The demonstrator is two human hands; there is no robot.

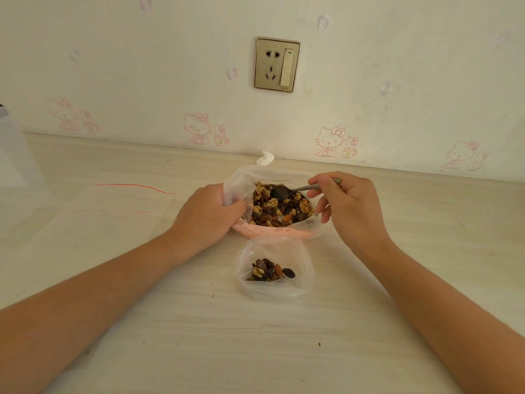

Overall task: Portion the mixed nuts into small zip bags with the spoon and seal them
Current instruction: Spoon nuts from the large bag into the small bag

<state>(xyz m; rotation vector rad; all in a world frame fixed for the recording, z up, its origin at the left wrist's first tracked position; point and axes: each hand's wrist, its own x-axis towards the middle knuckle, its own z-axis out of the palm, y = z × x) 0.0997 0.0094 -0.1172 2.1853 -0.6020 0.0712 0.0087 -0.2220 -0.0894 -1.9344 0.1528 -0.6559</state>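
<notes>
A person's left hand [210,214] grips the crinkled left rim of a clear plastic bag [241,180], fingers curled into the film. The right hand [349,206] pinches the slim metal handle of a spoon [298,189] between thumb and fingers. The spoon's dark bowl rests on the mixed nuts [281,209] heaped in that bag: pale ridged walnut pieces, smooth brown almonds and dark shrivelled fruit.

The bag sits in a pink container [270,231], of which only a curved, speckled near rim shows; whether it is a bowl or a dish cannot be told. Just on the near side stands a small zip bag [301,268], its soft mouth spread into a rough oval, with a small cluster of nuts [270,271] at the bottom.

Flat zip bags [122,206] lie to the left on the pale wood-grain table [199,336], so transparent that only their thin red zip lines are easy to pick out; how many there are cannot be told. A crumpled white tissue [265,158] sits at the far table edge, partly behind the big bag. On the wall, papered with faint pink cartoon cats, is a brushed-gold socket plate [277,64]. A translucent object [11,143] at the far left is cut off by the frame and unidentifiable. The end of the spoon handle is hidden in the right hand.
</notes>
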